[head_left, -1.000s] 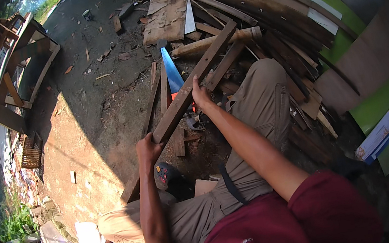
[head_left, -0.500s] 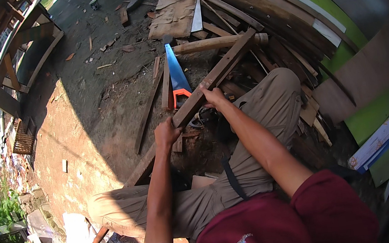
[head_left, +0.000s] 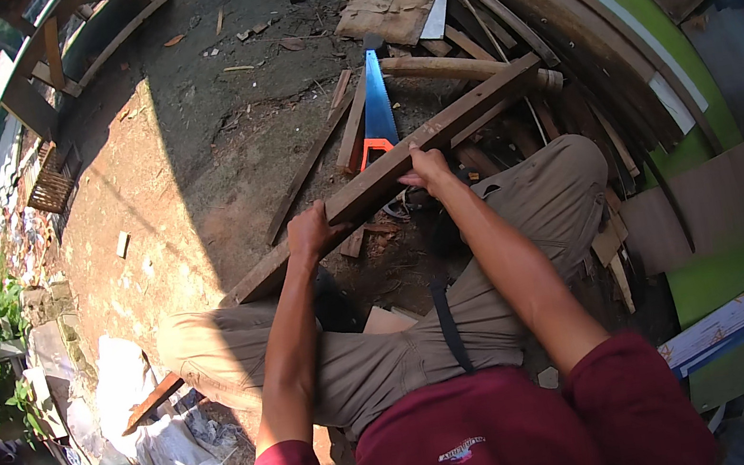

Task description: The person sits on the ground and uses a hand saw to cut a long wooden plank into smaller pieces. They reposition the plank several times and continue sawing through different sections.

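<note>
A long brown wooden beam point(head_left: 470, 114) slants across in front of me, its far end up to the right and its near end by my left knee. My left hand point(head_left: 310, 231) is closed around its lower part. Farther up, my right hand point(head_left: 427, 169) grips the near side, thumb toward the top, the other fingers partly hidden below. Just beyond the beam lies a handsaw point(head_left: 379, 108) with a blue blade and an orange handle; the beam partly covers the handle. A round log point(head_left: 443, 67) passes behind the beam's far end.
Scrap boards point(head_left: 555, 41) are piled at the right against green panels point(head_left: 705, 77). Loose wood strips point(head_left: 314, 166) lie on the dirt left of the saw. White sheeting point(head_left: 170, 455) sits beside my left knee, and a wooden bench point(head_left: 57, 58) stands at the far left.
My view has turned, so the surroundings sit farther right and higher. The beam runs at a flatter slant across the picture. Both hands keep their hold on it.
</note>
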`<action>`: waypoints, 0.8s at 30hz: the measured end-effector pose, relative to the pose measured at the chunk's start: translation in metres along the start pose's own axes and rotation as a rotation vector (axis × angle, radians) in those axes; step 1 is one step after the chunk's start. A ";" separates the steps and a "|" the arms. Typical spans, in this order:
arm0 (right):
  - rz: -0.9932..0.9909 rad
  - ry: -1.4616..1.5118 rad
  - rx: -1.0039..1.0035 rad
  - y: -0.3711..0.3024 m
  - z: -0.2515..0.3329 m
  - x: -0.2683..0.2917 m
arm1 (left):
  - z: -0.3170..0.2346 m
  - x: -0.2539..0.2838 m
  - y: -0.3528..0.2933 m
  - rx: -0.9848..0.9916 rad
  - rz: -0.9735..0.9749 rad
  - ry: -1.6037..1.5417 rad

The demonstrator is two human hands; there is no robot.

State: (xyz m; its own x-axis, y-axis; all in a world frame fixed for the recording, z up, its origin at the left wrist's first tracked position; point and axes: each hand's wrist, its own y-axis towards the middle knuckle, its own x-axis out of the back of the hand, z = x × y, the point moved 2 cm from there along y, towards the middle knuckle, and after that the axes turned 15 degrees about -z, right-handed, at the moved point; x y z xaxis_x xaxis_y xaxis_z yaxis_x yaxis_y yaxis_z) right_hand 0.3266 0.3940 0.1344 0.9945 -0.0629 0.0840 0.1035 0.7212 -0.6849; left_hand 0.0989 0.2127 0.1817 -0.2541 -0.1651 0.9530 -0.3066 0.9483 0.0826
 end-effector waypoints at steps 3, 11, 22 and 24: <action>-0.023 0.065 0.041 -0.002 0.001 0.000 | 0.001 -0.005 0.001 -0.085 -0.016 0.029; 0.054 0.051 0.038 0.009 -0.007 -0.006 | 0.010 -0.016 0.007 -0.033 -0.092 0.020; -0.234 -0.963 1.177 -0.036 0.030 0.012 | 0.025 -0.015 0.016 0.071 0.002 -0.027; -0.061 -1.178 1.566 -0.061 0.035 -0.005 | 0.022 -0.020 0.011 0.050 -0.028 -0.047</action>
State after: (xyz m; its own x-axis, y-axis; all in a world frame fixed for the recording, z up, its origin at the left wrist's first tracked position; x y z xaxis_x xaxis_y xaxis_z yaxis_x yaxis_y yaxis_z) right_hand 0.3149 0.3746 0.2013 0.4174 -0.1702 0.8926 -0.6311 0.6525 0.4195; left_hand 0.0806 0.2205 0.1573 -0.2873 -0.2047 0.9357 -0.3593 0.9286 0.0928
